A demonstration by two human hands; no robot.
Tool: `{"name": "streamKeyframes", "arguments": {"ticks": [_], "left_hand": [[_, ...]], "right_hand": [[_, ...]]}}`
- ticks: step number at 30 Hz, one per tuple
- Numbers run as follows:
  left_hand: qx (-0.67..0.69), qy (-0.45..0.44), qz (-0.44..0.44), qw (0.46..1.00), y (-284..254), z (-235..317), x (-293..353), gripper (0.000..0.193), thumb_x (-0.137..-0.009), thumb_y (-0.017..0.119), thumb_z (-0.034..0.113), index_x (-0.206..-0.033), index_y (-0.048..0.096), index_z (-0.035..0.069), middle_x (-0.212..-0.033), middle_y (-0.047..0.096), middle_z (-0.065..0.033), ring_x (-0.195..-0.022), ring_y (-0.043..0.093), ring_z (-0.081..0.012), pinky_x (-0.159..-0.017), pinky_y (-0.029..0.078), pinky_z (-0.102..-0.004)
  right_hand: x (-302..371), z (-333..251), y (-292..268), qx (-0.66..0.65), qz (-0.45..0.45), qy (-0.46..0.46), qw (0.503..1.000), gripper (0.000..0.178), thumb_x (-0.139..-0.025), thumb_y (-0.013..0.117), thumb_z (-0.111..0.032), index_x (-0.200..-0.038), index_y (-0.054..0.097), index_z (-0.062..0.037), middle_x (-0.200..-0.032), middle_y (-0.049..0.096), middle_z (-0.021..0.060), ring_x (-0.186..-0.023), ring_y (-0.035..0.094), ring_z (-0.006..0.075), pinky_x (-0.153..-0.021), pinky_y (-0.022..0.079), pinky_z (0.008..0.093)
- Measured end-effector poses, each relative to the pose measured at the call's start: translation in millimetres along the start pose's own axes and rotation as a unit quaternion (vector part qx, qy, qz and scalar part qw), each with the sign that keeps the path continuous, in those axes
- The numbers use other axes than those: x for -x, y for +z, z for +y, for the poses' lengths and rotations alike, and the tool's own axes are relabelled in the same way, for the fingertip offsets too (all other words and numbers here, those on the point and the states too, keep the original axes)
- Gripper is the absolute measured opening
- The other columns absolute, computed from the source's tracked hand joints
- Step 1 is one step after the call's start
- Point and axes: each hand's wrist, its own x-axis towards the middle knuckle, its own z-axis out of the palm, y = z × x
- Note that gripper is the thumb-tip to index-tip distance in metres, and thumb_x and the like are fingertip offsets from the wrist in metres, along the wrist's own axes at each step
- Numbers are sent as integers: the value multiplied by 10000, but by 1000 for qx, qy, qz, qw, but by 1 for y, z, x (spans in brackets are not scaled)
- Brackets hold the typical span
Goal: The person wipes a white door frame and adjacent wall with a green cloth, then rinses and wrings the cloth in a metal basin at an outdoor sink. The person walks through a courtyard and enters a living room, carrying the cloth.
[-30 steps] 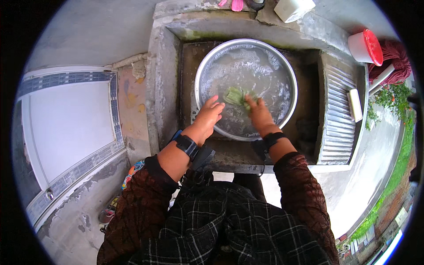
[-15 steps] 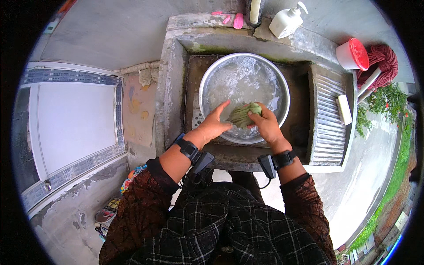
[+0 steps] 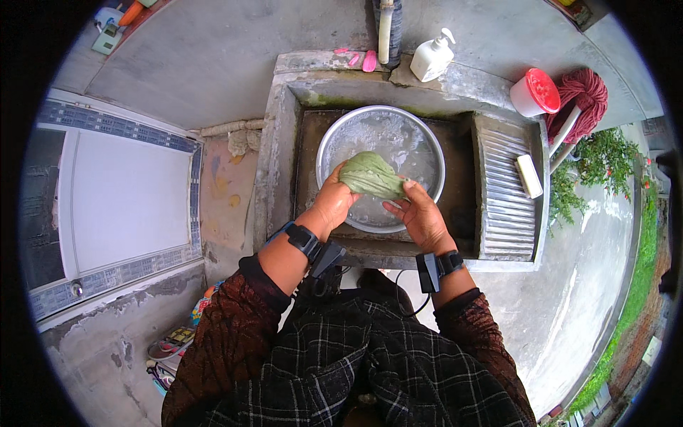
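Observation:
A wet, bunched green cloth is held up over a round metal basin of sudsy water. My left hand is closed around the cloth's left end, its fingers partly hidden behind the fabric. The cloth's right end sits between the thumb and fingers of my right hand. Both hands are above the near half of the basin, which rests in a concrete sink.
A ribbed washboard slab adjoins the sink on the right, with a white bar lying on it. Along the back ledge stand a white pump bottle and a red-lidded tub. A red mop leans beyond.
The green cloth has come up from the water and is spread between both hands. My left hand, apart from it before, now grips it. The view has shifted slightly.

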Motion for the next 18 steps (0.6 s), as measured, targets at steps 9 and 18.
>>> {"name": "streamKeyframes", "arguments": {"ticks": [9,18], "left_hand": [[-124,-51,-66,989,19,-1,-7,388,-1036,511,359,-1325,640,136,-1175,691,3,-1021,621,-134,-848,485,-300],[-194,-109,-10,975,24,26,-13,305,-1012,473,300,-956,714,122,-878,672,10,-828,596,-130,-805,469,-277]], "right_hand": [[-17,-6,13,17,-168,29,985,655,-1004,534,-556,-1455,467,-86,-1375,599,88,-1234,600,225,-1028,512,438],[-10,-6,43,372,-79,-71,922,684,-793,870,-232,-1362,539,-46,-1197,665,78,-1088,628,207,-886,533,368]]}}
